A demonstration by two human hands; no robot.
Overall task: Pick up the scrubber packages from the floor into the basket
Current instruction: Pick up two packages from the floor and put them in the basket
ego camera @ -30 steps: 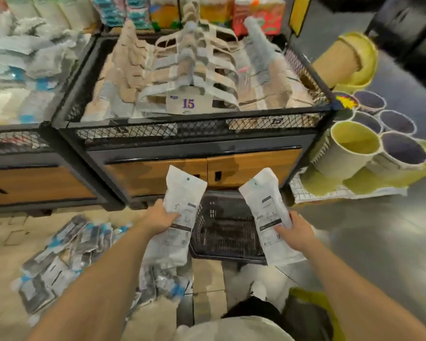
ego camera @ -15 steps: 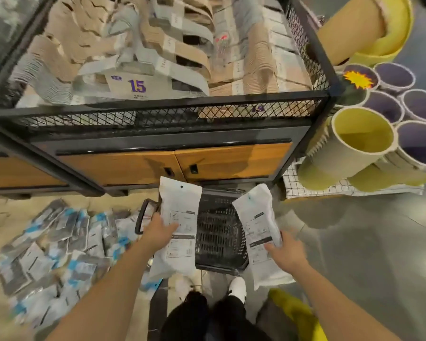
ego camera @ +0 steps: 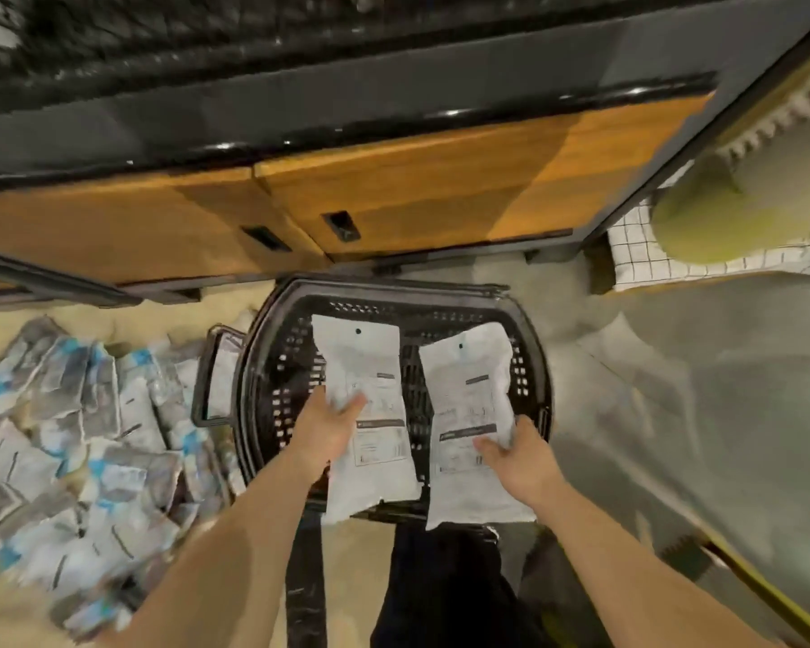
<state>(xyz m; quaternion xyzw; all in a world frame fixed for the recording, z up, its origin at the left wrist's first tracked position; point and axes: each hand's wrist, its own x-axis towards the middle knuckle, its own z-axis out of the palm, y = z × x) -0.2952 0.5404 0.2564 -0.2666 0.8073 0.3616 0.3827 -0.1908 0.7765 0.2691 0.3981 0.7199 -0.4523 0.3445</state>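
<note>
We are holding two packages over the black perforated plastic basket (ego camera: 263,367), which stands on the grey floor (ego camera: 674,413) before the wood-fronted cabinet (ego camera: 417,194). Our left hand (ego camera: 328,432) has its grip closed on a flat white plastic scrubber package with a dark label band (ego camera: 365,362), thumb across its face. Our right hand (ego camera: 520,460) pinches the matching second white package (ego camera: 468,385) near its lower half. Both hang above the basket's opening, though their lower ends reach past the near rim.

If we let go here, we judge those overhanging ends could catch the rim and tip the packages out towards our feet. The film looks slick, so a loose pinch might drop one early. The heap of blue-and-grey packages (ego camera: 80,451) lies just beside the basket on its left, where a careless step could crush some.

Half a second earlier we held both packages more upright and wider apart, nearer the basket's sides. Now they are closer together and over its middle. Our view has tipped down too, so the hanger bin and yellow tubs are gone.
</note>
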